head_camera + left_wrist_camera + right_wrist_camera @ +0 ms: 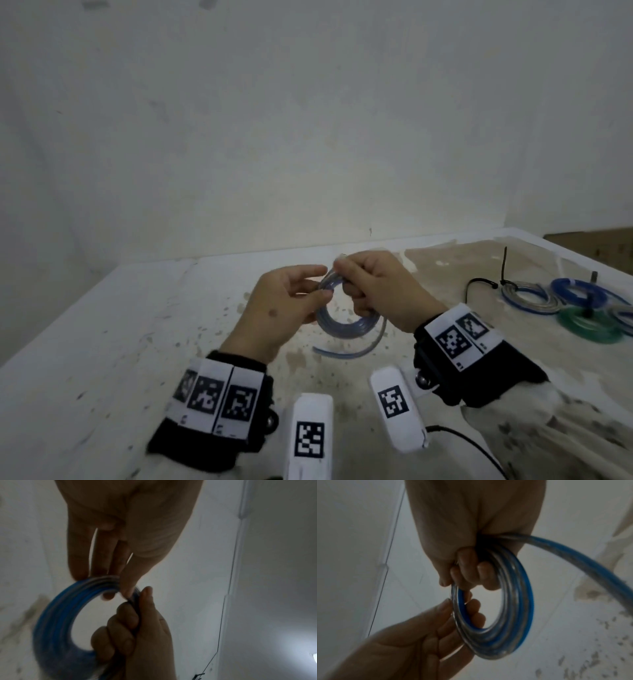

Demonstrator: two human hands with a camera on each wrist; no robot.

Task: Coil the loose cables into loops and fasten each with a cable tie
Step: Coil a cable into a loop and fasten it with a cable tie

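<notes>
While right hand [373, 291] grips the translucent blue-striped plastic cable coil [346, 323] above the table [102, 325] | left hand [284, 308] pinches its rim | risk: untied springy loops unwind if grip slackens; tail hangs loose.

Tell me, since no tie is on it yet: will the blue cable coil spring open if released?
Probably: the blue cable coil needs the right hand gripping its turns, and its free tail keeps a stiff curve. The left hand pinches it easily, suggesting lightness.

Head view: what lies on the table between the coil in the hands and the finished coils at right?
Bare stained table; only a black cable tie lies beside the finished coils.
</notes>
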